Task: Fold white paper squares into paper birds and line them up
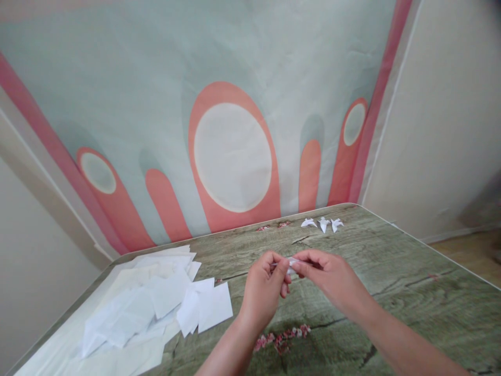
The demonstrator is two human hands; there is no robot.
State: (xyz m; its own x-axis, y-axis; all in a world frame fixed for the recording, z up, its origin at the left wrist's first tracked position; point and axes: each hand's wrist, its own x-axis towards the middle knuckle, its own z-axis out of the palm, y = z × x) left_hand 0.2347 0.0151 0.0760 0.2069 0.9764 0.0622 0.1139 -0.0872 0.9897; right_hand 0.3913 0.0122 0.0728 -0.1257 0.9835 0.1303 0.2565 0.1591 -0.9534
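Above the middle of the table, my left hand (268, 282) and my right hand (326, 271) meet at their fingertips. Between them they pinch a small folded piece of white paper (291, 265), mostly covered by the fingers. Both hands are closed on it. Farther back to the right stand several small folded paper figures, bird-like in shape, one of them a white paper figure (323, 224). To the left of my left hand lie loose white paper squares (215, 305).
A large spread pile of white paper sheets (133, 308) covers the table's left side. The wood-patterned table (410, 292) bears a printed pink flower pattern (282, 339) near the front. Behind it hangs a green and coral patterned backdrop (235, 156).
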